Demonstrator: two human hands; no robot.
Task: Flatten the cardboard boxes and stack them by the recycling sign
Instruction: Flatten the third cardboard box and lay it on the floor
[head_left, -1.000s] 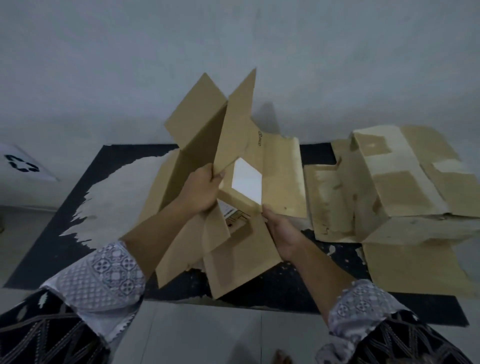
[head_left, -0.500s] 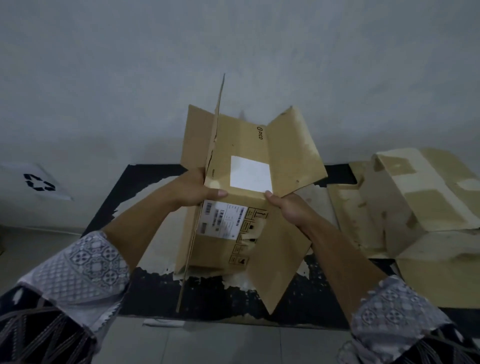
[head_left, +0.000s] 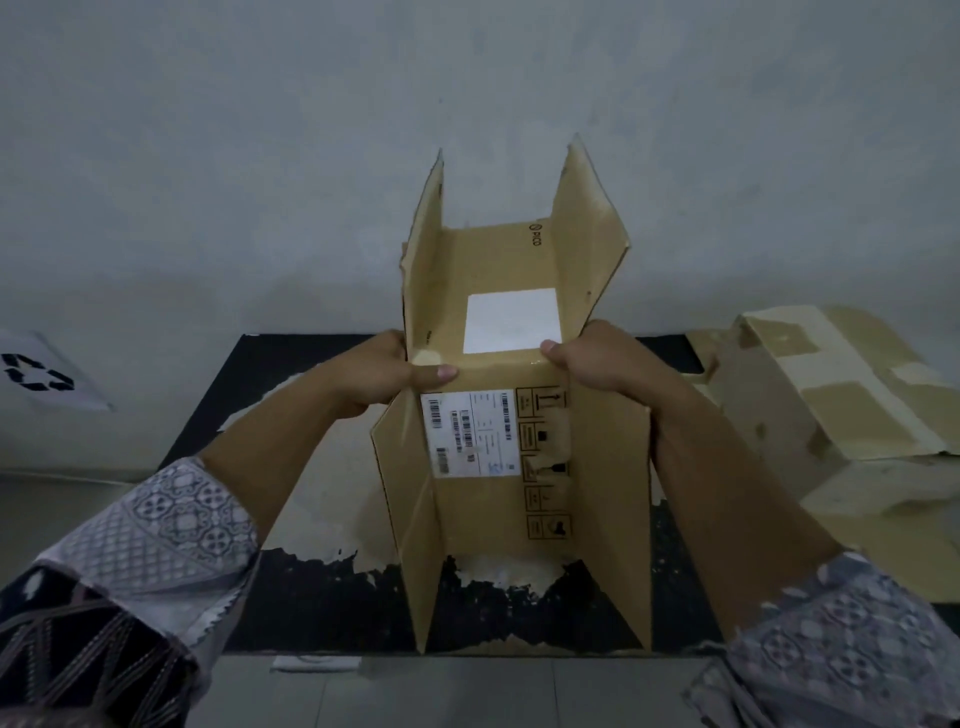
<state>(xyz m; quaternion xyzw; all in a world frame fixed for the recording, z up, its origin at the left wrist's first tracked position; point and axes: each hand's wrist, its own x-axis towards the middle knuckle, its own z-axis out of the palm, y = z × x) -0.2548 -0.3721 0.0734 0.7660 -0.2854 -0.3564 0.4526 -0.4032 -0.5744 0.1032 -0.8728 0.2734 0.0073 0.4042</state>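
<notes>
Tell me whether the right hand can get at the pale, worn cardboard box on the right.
Probably, once freed: the right hand grips the brown labelled cardboard box, but nothing stands between it and the pale worn cardboard box.

I am in a bare indoor corner, a plain back room by the look of it: rough grey plastered wall (head_left: 208, 156), smooth grey floor tiles (head_left: 467, 691), a worn black mat (head_left: 322, 597) flaking pale, a paper recycling sign (head_left: 39, 371) propped against the wall, one opened cardboard box (head_left: 509, 270) before me and a paler box (head_left: 831, 395) slumped at my right
</notes>
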